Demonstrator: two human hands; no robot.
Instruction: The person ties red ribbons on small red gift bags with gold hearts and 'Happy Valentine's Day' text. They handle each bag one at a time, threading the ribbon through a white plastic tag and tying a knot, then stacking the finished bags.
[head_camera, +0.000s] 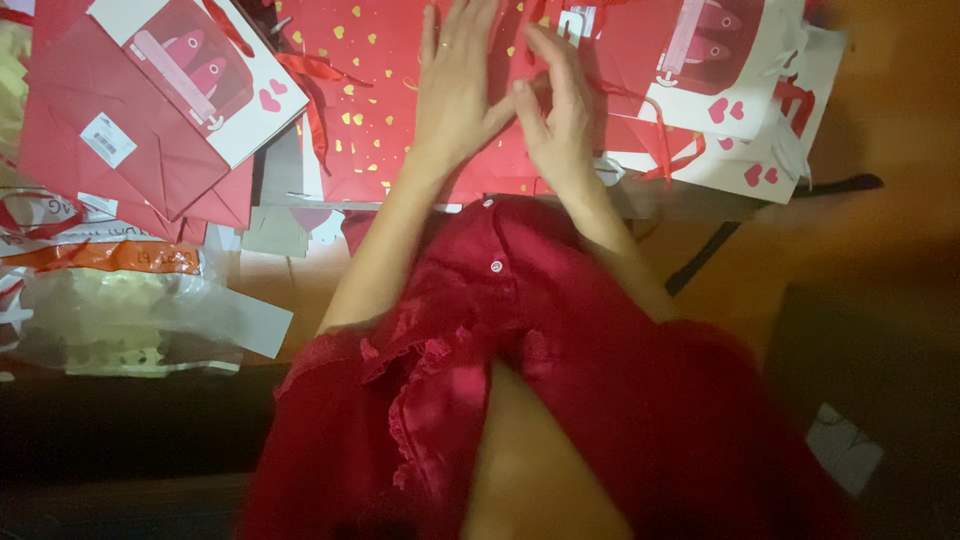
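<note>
My left hand (458, 85) lies flat, fingers together, on a red paper gift bag with small gold hearts (360, 110) spread on the low table. My right hand (557, 100) rests beside it on the same bag, fingers slightly curled against the red paper near a red ribbon handle (640, 110). The two hands almost touch at the thumbs. Whether the right fingers pinch the paper is not clear. My red dress (540, 380) fills the lower middle of the view.
White-and-red gift bags with heart prints (200, 70) (740, 90) lie left and right. Plain red bags (120, 150) are stacked at left. A clear plastic packet (120, 310) sits lower left. An orange floor (880, 110) shows at right.
</note>
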